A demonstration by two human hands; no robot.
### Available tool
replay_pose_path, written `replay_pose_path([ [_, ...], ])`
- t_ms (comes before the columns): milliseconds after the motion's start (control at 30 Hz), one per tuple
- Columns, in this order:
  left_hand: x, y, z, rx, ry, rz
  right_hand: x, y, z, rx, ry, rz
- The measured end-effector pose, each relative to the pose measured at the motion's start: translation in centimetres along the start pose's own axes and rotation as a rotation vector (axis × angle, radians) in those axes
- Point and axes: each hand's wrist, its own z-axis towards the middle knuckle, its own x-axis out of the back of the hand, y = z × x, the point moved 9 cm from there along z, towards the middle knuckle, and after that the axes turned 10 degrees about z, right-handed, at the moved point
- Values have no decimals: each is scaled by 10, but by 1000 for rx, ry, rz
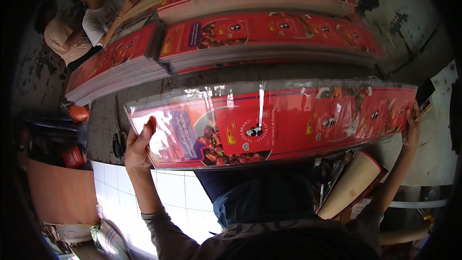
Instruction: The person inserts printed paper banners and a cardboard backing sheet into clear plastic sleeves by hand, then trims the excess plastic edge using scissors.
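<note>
left grip [138,148], right grip [412,127] pinching, well apart

Left hand [139,145] and right hand [412,124] hold a long, glossy red printed sheet [288,123] between them; black-handled scissors [116,137] lie beside the left.

Your sheet [288,127] is red, with a purple panel [186,135] near its left end and black-and-white pandas [253,130] along it. The stack [113,60] at the left edge of your bench [102,120] repeats that red above whitish sides. The bench is dark grey; scissors [117,135] by its near edge have black handles. Your floor [114,182] is white, thinly gridded.
</note>
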Motion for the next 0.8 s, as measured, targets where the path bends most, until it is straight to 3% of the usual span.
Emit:
replay_pose_path([
  [33,-6,11,18,39,124,121,-6,-2,15,-9,-22,-32],
  [100,-50,57,53,-92,-29,243,-26,-11,43,3,-28,-62],
  [233,-49,163,101,-573,310,709,-45,-32,119,-31,-42,-66],
  [267,-42,170,123,-569,311,714,-40,-28,145,-49,-47,-61],
  [333,-57,200,131,-972,444,1262,-59,-22,172,-19,-73,-170],
  [367,-54,195,135,-969,443,1263,-67,-19,180,18,-99,-280],
  [433,-69,167,147,-838,437,1715,-63,20,198,11,-190,-403],
  [500,-93,131,135,-983,200,1595,-75,55,197,7,-278,-523],
  [567,-100,80,134,-714,-31,1499,-99,72,177,40,-246,-751],
  [600,-99,69,136,-697,-38,1502,-101,79,179,26,-253,-754],
  [667,-111,53,125,-905,-40,1870,-103,85,180,79,-211,-837],
  [800,-110,57,127,-773,66,1910,-111,70,169,79,-194,-808],
])
